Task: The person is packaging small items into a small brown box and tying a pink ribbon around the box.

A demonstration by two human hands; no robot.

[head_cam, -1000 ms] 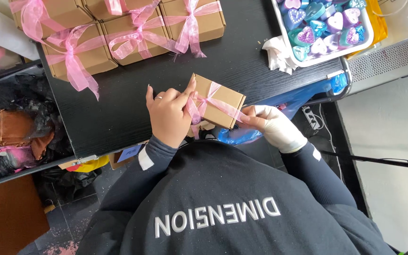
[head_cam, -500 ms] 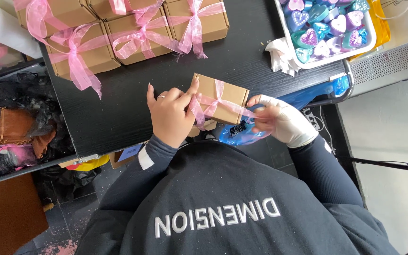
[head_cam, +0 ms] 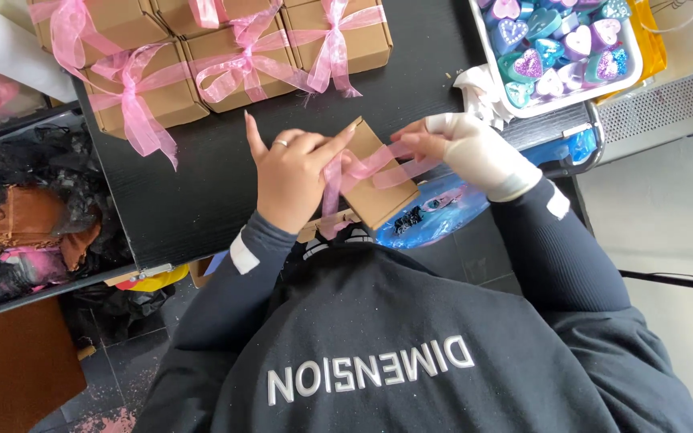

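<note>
A small brown cardboard box (head_cam: 382, 196) sits tilted at the near edge of the black table (head_cam: 194, 200). A sheer pink ribbon (head_cam: 366, 164) runs across its top and hangs down its near side. My left hand (head_cam: 290, 180), with a ring on one finger, pinches the ribbon against the box's left corner. My right hand (head_cam: 475, 148), covered in a white wrap, holds the ribbon's other end just right of the box and keeps it taut.
Several brown boxes tied with pink bows (head_cam: 234, 56) line the table's far side. A white tray (head_cam: 635, 68) of glittery heart shapes stands at the far right, with crumpled white paper (head_cam: 479, 88) beside it. A blue plastic bag (head_cam: 459, 212) hangs below the table edge. Dark clutter (head_cam: 34, 216) fills the left.
The box has turned and shifted slightly away from me. My right hand has risen from the box's lower right to its upper right, drawing the ribbon across the top.
</note>
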